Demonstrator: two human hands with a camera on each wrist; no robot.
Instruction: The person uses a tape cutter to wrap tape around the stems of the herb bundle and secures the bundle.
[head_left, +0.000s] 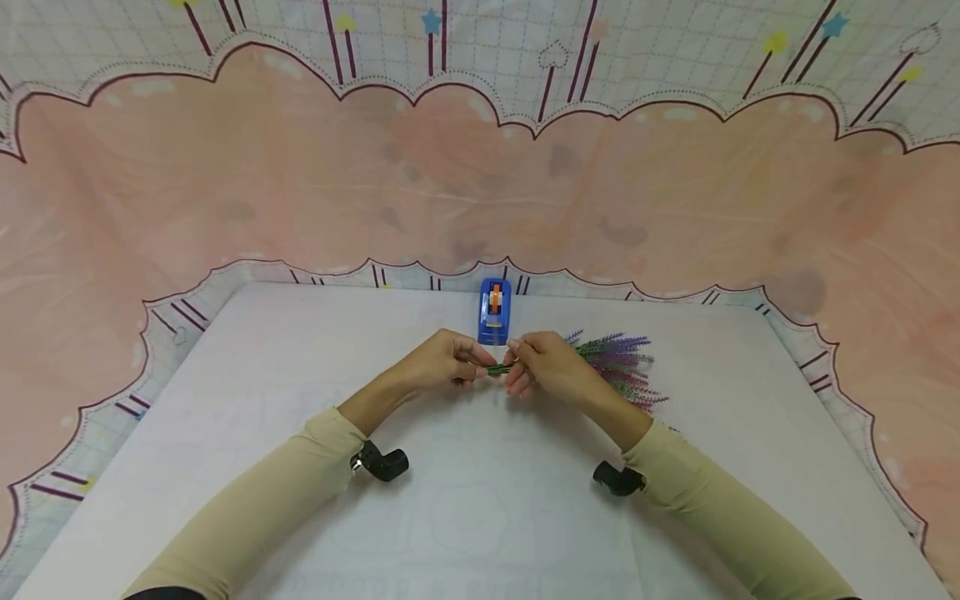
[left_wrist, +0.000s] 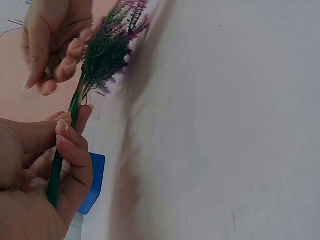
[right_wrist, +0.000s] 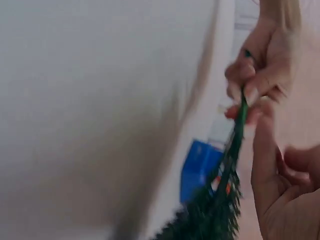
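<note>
My left hand [head_left: 450,362] grips the green stems of a bunch of artificial lavender [head_left: 618,362], pinching them between thumb and fingers. In the left wrist view the stems [left_wrist: 56,175] run across the palm and the purple and pink flower heads [left_wrist: 107,55] point away from that hand. My right hand [head_left: 551,362] is beside the stems just below the flower heads. Its fingers are loosely bent, and the right wrist view shows the index finger [right_wrist: 265,155] fairly straight, with nothing visible in its grasp. A blue tape dispenser [head_left: 494,312] with an orange hub stands just beyond both hands.
A white-covered table [head_left: 480,517] spreads under both arms. Behind it hangs a pinkish patterned cloth [head_left: 315,192] with a scalloped border. Black wrist cameras [head_left: 386,464] are strapped at both sleeves.
</note>
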